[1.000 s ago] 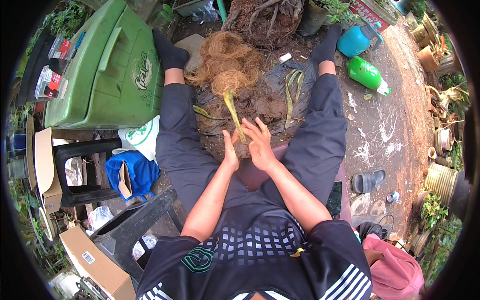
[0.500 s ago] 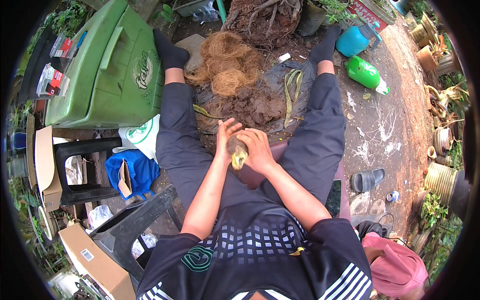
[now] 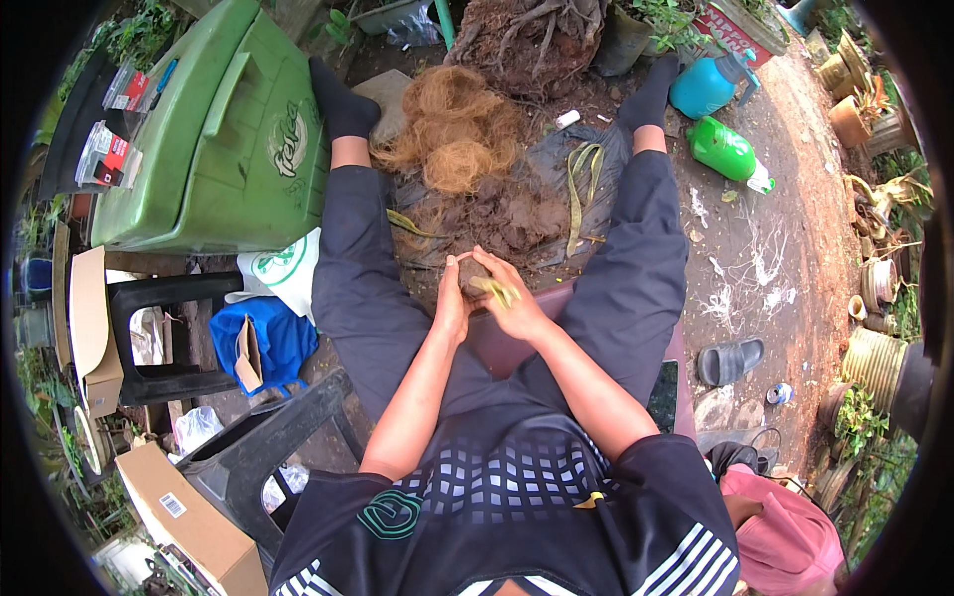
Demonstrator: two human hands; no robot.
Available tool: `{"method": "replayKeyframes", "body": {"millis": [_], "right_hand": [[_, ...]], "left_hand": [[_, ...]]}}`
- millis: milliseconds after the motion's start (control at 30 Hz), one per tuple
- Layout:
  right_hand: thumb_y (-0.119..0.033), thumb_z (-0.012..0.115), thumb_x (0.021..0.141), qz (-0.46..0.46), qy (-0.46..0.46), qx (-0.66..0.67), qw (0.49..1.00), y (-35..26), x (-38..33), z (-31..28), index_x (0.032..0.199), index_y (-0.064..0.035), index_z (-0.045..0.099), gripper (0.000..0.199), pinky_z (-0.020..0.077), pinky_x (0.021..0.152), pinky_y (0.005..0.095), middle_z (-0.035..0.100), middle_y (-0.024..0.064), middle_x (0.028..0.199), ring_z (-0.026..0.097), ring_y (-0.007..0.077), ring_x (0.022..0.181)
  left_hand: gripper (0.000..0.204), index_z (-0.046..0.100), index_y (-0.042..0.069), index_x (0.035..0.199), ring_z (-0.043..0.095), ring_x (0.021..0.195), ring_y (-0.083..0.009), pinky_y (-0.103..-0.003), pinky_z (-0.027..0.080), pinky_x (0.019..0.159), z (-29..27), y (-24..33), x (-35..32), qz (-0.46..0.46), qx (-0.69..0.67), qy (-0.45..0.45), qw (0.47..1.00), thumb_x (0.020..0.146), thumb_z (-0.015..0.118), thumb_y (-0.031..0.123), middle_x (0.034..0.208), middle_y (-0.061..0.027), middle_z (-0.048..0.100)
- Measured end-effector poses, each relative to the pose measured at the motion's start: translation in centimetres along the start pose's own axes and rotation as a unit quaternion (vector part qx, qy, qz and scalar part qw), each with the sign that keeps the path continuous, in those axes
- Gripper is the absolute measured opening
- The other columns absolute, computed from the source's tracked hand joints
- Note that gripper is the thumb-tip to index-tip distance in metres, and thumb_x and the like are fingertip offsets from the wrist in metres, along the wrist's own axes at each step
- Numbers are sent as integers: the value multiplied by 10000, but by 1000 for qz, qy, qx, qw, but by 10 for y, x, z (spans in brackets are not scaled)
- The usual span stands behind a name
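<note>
Daylight fell across grey-brown outdoor ground (image 3: 720, 323), brightest toward the far right. Black plastic stools (image 3: 219, 459) lay to the left, nearer than a green cooler box (image 3: 243, 189); plant pots (image 3: 848, 121) and foliage (image 3: 861, 417) lined the right.

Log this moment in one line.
left hand: cupping brown clump | right hand: cupping same clump | clump: yellowish stalk showing | beyond: soil heap, brown fibre
</note>
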State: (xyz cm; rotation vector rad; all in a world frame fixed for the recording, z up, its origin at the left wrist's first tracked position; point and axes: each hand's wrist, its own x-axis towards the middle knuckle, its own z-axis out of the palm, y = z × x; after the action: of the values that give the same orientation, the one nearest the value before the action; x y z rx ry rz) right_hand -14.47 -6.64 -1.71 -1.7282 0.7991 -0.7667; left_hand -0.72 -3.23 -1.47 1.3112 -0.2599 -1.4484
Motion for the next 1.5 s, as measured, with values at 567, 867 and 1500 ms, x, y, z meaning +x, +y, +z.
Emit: {"method": "replayKeyframes", "body": {"millis": [567, 867, 1500], "right_hand": [[-341, 566, 987, 228, -55, 271, 934, 6, 4, 6, 1436, -139, 352, 536, 467, 912, 339, 545, 102, 1241, 555, 185, 1094], [-410, 509, 1004, 341, 65, 279, 895, 11, 15, -10, 1178, -68, 511, 384, 448, 531, 226, 605, 40, 924, 533, 77, 596], [-100, 702, 872, 173, 159, 408, 882, 15, 20, -33, 1306, -133, 391, 535, 506, 751, 290, 524, 60, 1114, 576, 126, 934]], "left_hand": [[724, 573, 30, 1048, 589, 859, -178, -321, 469, 828, -11, -19, 28, -21, 104, 102, 989, 1001, 185, 639, 961, -85, 623], [815, 514, 88, 1218, 463, 558, -63, -191, 341, 499, -1, -11, 15, 10, 195, -16, 981, 947, 73, 717, 733, 15, 516], [613, 365, 124, 1447, 597, 1029, -172, -304, 500, 825, 3, 9, -6, -48, 139, -200, 969, 991, 394, 532, 1287, -99, 547]]}}
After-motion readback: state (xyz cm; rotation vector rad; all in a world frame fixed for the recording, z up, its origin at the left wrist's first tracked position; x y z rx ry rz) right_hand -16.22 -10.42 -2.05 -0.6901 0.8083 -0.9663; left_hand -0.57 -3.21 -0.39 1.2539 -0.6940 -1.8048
